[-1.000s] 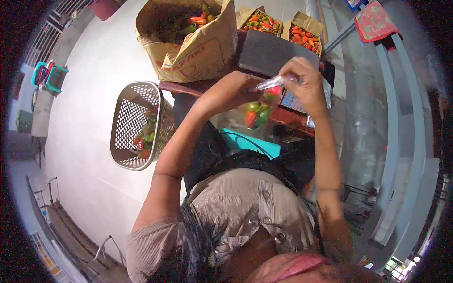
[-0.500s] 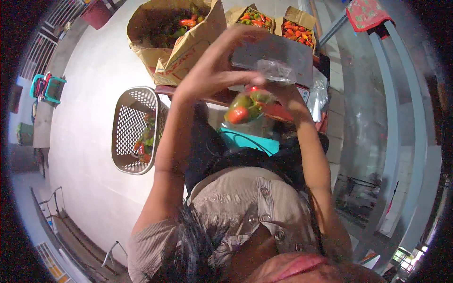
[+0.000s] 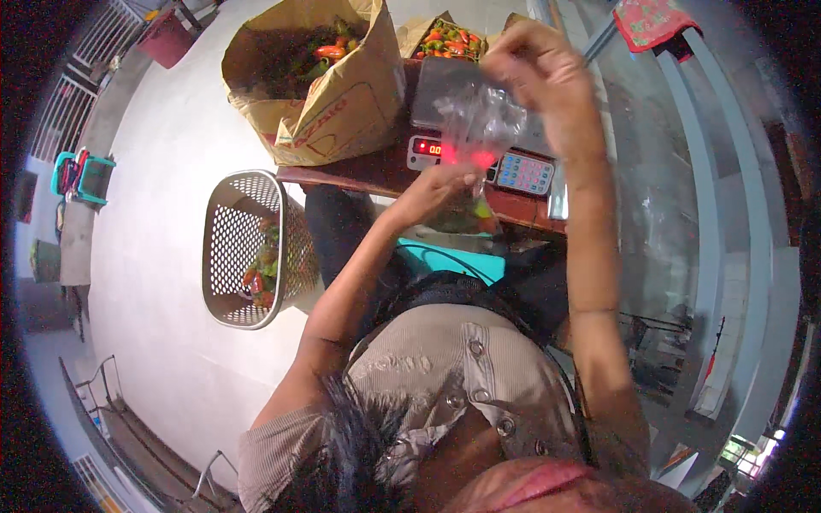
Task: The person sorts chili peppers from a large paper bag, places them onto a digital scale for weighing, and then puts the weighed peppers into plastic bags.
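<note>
My left hand [image 3: 440, 192] is closed around the neck of a clear plastic bag [image 3: 483, 120]. Peppers hang in the bag's lower part, below that hand and partly hidden by it. The empty upper part of the bag stands up in front of a digital scale [image 3: 425, 147] with a lit red display. Above and right of the bag's top, my right hand [image 3: 539, 68] is raised with curled fingers. Motion blurs its fingertips, so what they hold, if anything, cannot be made out.
A large brown paper bag [image 3: 359, 111] of peppers stands on the dark red table [image 3: 342, 175], left of the scale. Behind the scale is a smaller bag of chili peppers [image 3: 453, 41]. A white lattice basket [image 3: 214, 256] with several peppers sits at lower left.
The pepper-filled bag has dropped a little and now hangs from my left hand, which moved down to its neck. My right hand has risen above the bag, uncovering the scale's display and keypad.
</note>
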`<action>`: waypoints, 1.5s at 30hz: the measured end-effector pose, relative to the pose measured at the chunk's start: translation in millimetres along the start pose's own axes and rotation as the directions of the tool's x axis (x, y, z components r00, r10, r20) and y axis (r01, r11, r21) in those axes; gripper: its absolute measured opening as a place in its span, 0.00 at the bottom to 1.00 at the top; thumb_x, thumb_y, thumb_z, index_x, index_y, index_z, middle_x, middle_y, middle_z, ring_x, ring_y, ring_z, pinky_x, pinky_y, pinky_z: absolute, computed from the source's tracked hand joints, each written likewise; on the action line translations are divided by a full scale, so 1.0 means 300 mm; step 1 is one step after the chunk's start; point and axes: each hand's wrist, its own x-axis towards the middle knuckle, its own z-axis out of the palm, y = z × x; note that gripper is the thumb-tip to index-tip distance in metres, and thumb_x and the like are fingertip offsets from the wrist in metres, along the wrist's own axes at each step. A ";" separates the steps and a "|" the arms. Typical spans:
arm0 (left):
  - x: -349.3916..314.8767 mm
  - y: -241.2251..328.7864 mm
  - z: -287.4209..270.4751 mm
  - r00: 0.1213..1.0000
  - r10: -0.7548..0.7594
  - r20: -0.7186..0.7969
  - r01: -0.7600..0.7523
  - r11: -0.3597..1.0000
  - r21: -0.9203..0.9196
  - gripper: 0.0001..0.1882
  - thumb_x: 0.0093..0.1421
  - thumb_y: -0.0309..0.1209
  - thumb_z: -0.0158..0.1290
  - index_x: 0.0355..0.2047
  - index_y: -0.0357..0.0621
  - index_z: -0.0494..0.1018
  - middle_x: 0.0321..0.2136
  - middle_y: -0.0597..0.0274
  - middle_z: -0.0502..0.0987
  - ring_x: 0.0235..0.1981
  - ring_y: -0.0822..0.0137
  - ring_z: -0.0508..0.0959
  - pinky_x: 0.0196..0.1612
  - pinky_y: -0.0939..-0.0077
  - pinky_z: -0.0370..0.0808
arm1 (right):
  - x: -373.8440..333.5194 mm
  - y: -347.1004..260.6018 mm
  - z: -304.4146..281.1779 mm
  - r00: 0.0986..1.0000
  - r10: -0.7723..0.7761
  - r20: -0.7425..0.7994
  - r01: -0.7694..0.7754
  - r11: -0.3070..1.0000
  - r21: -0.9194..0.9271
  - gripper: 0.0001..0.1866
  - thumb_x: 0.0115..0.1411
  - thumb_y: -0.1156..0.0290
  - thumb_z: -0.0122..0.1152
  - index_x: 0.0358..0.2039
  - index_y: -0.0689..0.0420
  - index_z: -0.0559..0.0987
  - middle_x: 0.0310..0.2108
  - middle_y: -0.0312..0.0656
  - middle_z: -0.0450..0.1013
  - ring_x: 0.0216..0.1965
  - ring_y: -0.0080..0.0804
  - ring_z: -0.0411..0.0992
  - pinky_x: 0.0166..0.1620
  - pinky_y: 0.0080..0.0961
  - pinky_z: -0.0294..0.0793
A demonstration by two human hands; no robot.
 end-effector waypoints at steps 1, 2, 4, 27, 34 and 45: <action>-0.017 -0.015 0.009 0.998 0.005 -0.062 -0.005 1.000 -0.006 0.16 0.64 0.40 0.41 0.34 0.38 0.70 0.27 0.67 0.70 0.33 0.75 0.67 0.38 0.79 0.66 | 0.001 -0.032 -0.037 0.999 0.011 -0.052 -0.010 0.999 0.034 0.07 0.54 0.71 0.59 0.33 0.58 0.74 0.25 0.30 0.68 0.26 0.15 0.64 0.31 0.14 0.63; -0.021 -0.024 0.021 0.996 -0.004 -0.091 0.001 0.999 -0.036 0.17 0.65 0.41 0.40 0.33 0.39 0.70 0.27 0.68 0.70 0.33 0.75 0.67 0.38 0.79 0.66 | -0.008 -0.053 -0.072 0.993 0.022 -0.118 -0.015 0.998 0.060 0.08 0.55 0.70 0.58 0.34 0.59 0.74 0.25 0.31 0.68 0.26 0.16 0.64 0.31 0.14 0.63; -0.026 -0.033 0.036 0.988 -0.026 -0.151 0.012 0.995 -0.096 0.18 0.65 0.42 0.39 0.32 0.39 0.70 0.27 0.70 0.69 0.32 0.75 0.67 0.38 0.79 0.66 | -0.033 -0.027 -0.099 0.989 -0.074 -0.132 0.092 0.987 0.135 0.12 0.55 0.66 0.58 0.37 0.60 0.72 0.28 0.34 0.69 0.28 0.18 0.64 0.34 0.16 0.63; -0.039 -0.035 0.043 0.988 0.045 0.150 -0.016 0.982 -0.189 0.28 0.62 0.54 0.38 0.36 0.38 0.70 0.35 0.62 0.73 0.42 0.68 0.70 0.48 0.71 0.65 | -0.150 0.145 -0.023 0.936 -0.220 0.276 0.350 0.669 -0.655 0.17 0.46 0.68 0.66 0.36 0.59 0.75 0.36 0.37 0.70 0.41 0.31 0.67 0.44 0.27 0.66; -0.028 -0.027 0.023 0.995 -0.056 0.078 0.071 0.977 -0.200 0.26 0.63 0.52 0.37 0.33 0.40 0.70 0.30 0.63 0.73 0.37 0.68 0.72 0.45 0.73 0.68 | -0.112 0.019 -0.116 0.993 0.014 -0.117 -0.004 0.996 0.087 0.11 0.51 0.66 0.64 0.30 0.58 0.73 0.22 0.27 0.66 0.23 0.16 0.63 0.31 0.16 0.65; -0.022 -0.089 0.047 0.988 0.101 0.116 -0.058 0.943 -0.326 0.18 0.66 0.41 0.38 0.37 0.37 0.69 0.33 0.64 0.73 0.38 0.71 0.71 0.46 0.74 0.67 | -0.103 0.047 -0.037 0.930 0.032 0.365 0.146 0.881 -0.451 0.14 0.51 0.65 0.62 0.38 0.57 0.75 0.34 0.36 0.74 0.38 0.25 0.71 0.44 0.21 0.68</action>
